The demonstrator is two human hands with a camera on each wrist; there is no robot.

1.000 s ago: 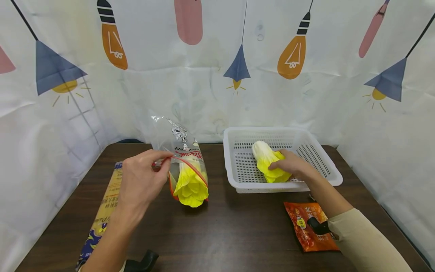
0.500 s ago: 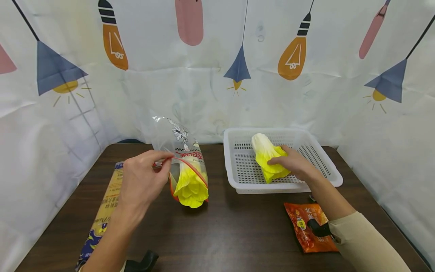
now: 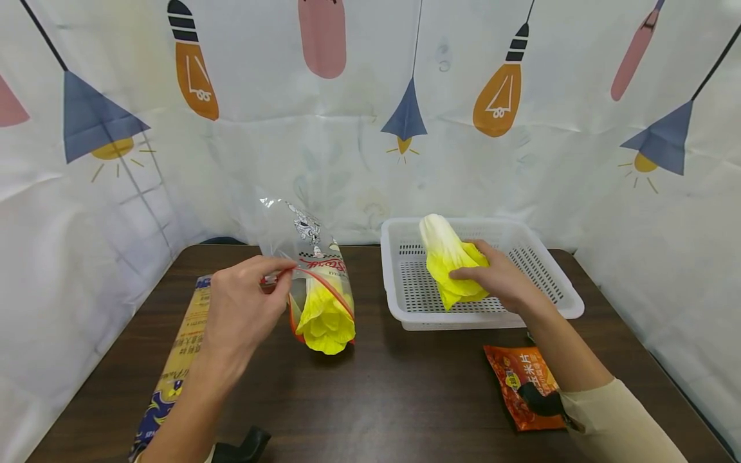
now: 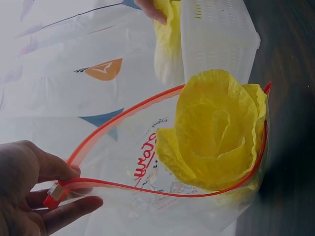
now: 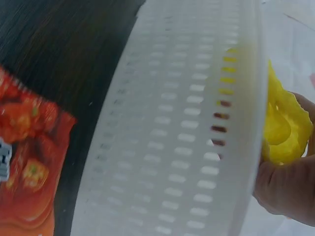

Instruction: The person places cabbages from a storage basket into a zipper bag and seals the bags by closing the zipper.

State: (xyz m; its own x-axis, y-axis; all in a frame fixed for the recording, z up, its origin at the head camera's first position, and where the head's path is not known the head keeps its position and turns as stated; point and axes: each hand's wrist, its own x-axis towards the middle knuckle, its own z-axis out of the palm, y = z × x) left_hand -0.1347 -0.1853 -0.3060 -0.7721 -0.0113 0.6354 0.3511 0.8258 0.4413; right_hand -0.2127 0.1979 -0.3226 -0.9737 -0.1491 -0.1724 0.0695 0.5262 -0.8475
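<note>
My left hand (image 3: 246, 308) pinches the red-edged corner of a clear zip bag (image 4: 147, 191), by its slider, and the mouth of the bag gapes. Inside that bag lies a yellow napa cabbage (image 3: 325, 318), leafy end toward the opening. Over the white plastic basket (image 3: 463, 320), my right hand (image 3: 500, 276) grips a second napa cabbage (image 3: 448, 257), white stem end tilted up and away. In the right wrist view the basket wall hides part of this cabbage and some of the fingers.
An orange-red snack packet (image 3: 521, 389) lies in front of the basket, under the right forearm. At the left, a long yellow and blue package (image 3: 182, 347) lies partly behind the left forearm. A printed curtain (image 3: 370, 167) hangs behind the dark table (image 3: 370, 399).
My right hand has lifted the second cabbage up from the basket floor and slightly to the left. The left hand and the bag have stayed in place.
</note>
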